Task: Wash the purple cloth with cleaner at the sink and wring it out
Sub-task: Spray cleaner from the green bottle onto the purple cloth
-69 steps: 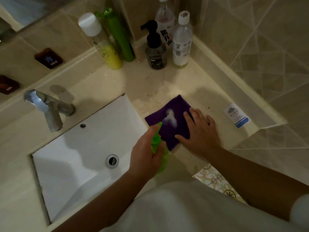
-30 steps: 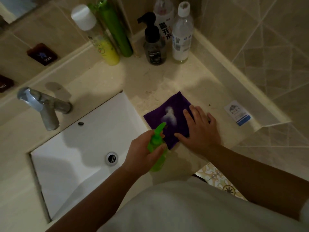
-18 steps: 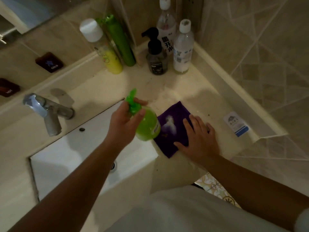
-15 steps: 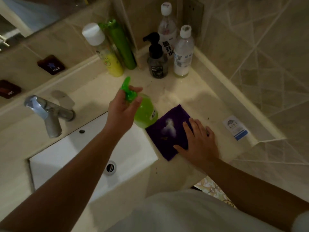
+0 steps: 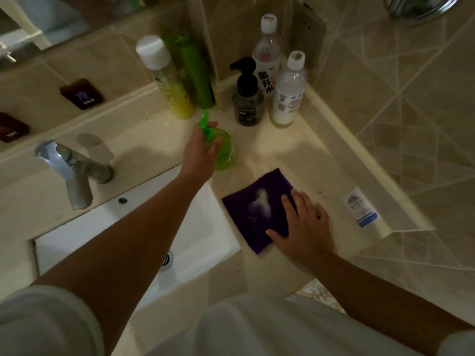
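The purple cloth point(image 5: 253, 208) lies flat on the beige counter just right of the white sink point(image 5: 128, 235), with a blob of white foam in its middle. My right hand point(image 5: 302, 224) rests palm down on the cloth's right part, fingers spread. My left hand point(image 5: 201, 147) is stretched out over the sink's far right corner and grips the green cleaner bottle point(image 5: 223, 147) by its neck. The bottle stands at the counter behind the cloth, about a hand's width from it.
A chrome tap point(image 5: 69, 170) stands left of the sink. Along the back wall stand a yellow bottle point(image 5: 169, 83), a green can point(image 5: 196, 73), a dark pump bottle point(image 5: 247, 98) and two clear bottles point(image 5: 288, 93). A small white packet point(image 5: 359, 206) lies at the right.
My left hand has carried the green cleaner bottle from beside the cloth's near edge away over the sink corner to the counter behind the cloth. My right hand stayed on the cloth.
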